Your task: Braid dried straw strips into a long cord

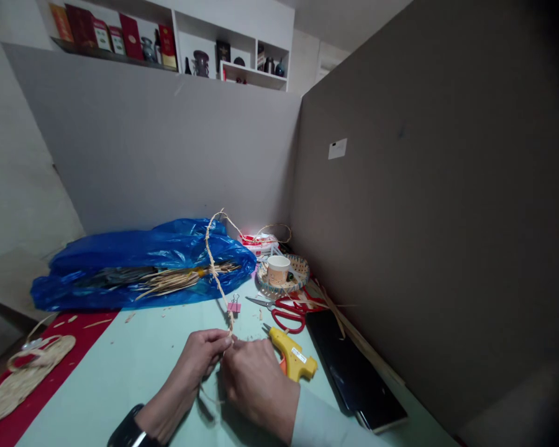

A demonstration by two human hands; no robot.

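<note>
A thin braided straw cord (210,251) rises from between my hands, loops up in the air and trails over toward the back. My left hand (204,352) pinches its lower end between thumb and fingers. Right beside it, my right hand (256,375) is closed on the same end, its fingertips mostly hidden behind the knuckles. Loose, blurred strands hang below both hands. A pink binder clip (233,307) shows right next to the cord, just above my fingers; whether it grips the cord I cannot tell. A yellow glue gun (292,352) lies close to my right hand.
Red-handled scissors (289,315) lie behind the glue gun, near a woven basket (300,273) holding a paper cup (278,270). A black flat case (354,372) is at right. A blue plastic bag (121,251) with straw bundles (177,279) lies behind; a woven straw piece (32,379) is at left.
</note>
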